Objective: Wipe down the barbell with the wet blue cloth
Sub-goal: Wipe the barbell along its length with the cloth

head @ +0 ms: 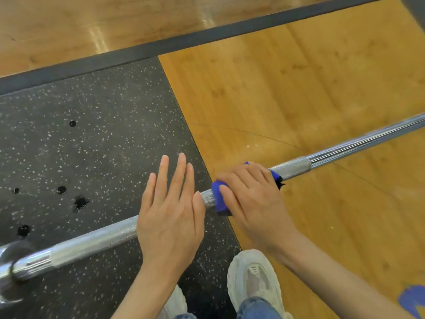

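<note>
Head view | cloth [220,199] is clamped round bar [96,240] mid-shaft by right hand [250,199] | left hand [170,217] is held flat, fingers straight | wipe underway; share done cannot be told

The barbell [101,238] runs off the frame at lower left and at the right edge; its midsection is hidden under the left hand [170,217] and the blue cloth [219,199]. The right hand [250,199] covers most of the cloth. A blue shape [412,300], lower right, is cropped and blurred, possibly another cloth.
</note>
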The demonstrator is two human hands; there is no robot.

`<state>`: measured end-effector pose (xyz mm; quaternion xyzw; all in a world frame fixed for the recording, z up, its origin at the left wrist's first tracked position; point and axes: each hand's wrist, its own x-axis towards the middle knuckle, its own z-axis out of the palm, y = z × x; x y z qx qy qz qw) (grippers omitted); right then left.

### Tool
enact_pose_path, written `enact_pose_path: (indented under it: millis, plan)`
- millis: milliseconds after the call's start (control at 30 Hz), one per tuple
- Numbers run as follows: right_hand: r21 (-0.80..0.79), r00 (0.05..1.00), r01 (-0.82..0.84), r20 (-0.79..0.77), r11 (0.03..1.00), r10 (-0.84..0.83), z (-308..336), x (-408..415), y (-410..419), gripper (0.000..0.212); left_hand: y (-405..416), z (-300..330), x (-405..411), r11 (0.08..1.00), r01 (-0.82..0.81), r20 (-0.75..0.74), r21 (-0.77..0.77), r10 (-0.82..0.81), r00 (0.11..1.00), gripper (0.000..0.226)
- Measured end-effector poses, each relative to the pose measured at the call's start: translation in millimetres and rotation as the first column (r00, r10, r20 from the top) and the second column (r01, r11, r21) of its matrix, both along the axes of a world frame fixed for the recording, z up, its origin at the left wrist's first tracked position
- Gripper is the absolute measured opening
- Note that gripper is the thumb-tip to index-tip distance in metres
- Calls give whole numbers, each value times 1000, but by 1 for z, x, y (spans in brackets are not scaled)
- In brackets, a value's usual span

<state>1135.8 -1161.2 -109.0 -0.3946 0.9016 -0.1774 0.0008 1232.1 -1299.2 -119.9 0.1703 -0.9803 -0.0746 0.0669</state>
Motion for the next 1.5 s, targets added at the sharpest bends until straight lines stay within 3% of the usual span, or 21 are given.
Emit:
enact_pose_path:
  millis: [67,167,300,433,500,567,633,700,767,867,967,1133,1300,1433,1500]
  plan:
    - [52,999,-2,-44,999,4,4,-13,22,39,3,1,4,1000,4,3,10,-4,1000,56]
    - [74,989,147,9,986,-148,7,-5,11,38,6,2,6,1000,20,3,6,-20,1000,54]
    - [143,998,-48,-30,989,52,6,2,-6,38,7,2,10,999,38,6,5,-38,999,57]
    - [230,998,24,46,973,-35,20,-23,-1,41,10,3,11,999,37,12,22,-38,999,56]
    - [333,988,-127,128,934,88,21,-16,-23,40,10,3,11,999,44,16,24,-44,999,55]
    - [313,959,-280,129,907,251,23,-12,-35,37,8,3,12,998,53,8,35,-54,999,54]
    - [343,953,-254,247,904,174,27,-31,-22,44,7,3,12,997,61,11,48,-61,998,54]
    - [370,975,-102,223,923,18,25,-48,0,50,8,3,11,996,58,2,66,-59,998,53]
    - [228,998,36,44,973,-47,20,-45,6,47,8,1,7,996,50,-16,67,-49,999,52]
    - [59,996,-48,-69,997,52,2,-15,-13,42,7,1,2,998,23,-30,51,-22,999,50]
    - [21,985,-130,-111,991,132,-2,-24,2,41,4,2,1,999,13,-25,50,-12,1000,51]
    - [-18,984,14,-179,1000,-18,-5,-30,4,40,0,3,-10,998,-36,21,60,34,999,50]
    - [-66,955,-182,-251,981,160,-20,-34,9,38,-11,4,-18,995,-57,44,79,53,998,52]
    - [-176,979,-31,-205,984,-6,-27,-43,22,42,-21,3,-28,989,-72,82,130,62,995,54]
    - [-180,975,-54,-223,982,13,-32,-27,1,43,-27,4,-33,986,-88,107,145,73,992,56]
